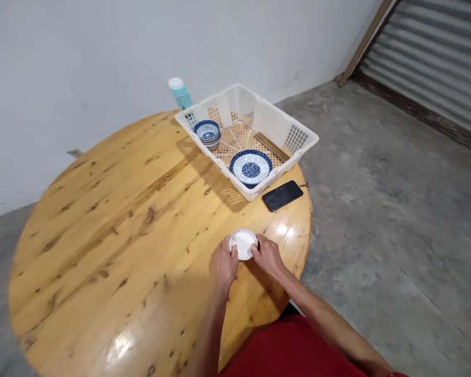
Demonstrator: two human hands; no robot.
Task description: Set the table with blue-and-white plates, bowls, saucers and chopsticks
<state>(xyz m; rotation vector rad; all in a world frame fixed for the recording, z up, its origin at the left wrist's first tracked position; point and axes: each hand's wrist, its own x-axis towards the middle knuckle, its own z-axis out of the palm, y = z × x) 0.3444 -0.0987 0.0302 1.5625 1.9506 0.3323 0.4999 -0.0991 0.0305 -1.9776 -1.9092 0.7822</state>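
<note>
A small white dish (pixel 243 243) rests on the round wooden table (pixel 113 209) near its right front edge. My left hand (pixel 224 265) grips the dish's left rim with curled fingers. My right hand (pixel 267 256) grips its right rim the same way. Further back stands a white plastic basket (pixel 298 137). Inside it are a stack of blue patterned plates (pixel 250 168), a stack of small blue patterned bowls (pixel 208 132) and some wooden chopsticks (pixel 272 146).
A black phone (pixel 282 195) lies on the table between the basket and the table edge. A teal bottle with a white cap (pixel 179 93) stands behind the basket. A white wall is at the back, concrete floor and a metal shutter to the right.
</note>
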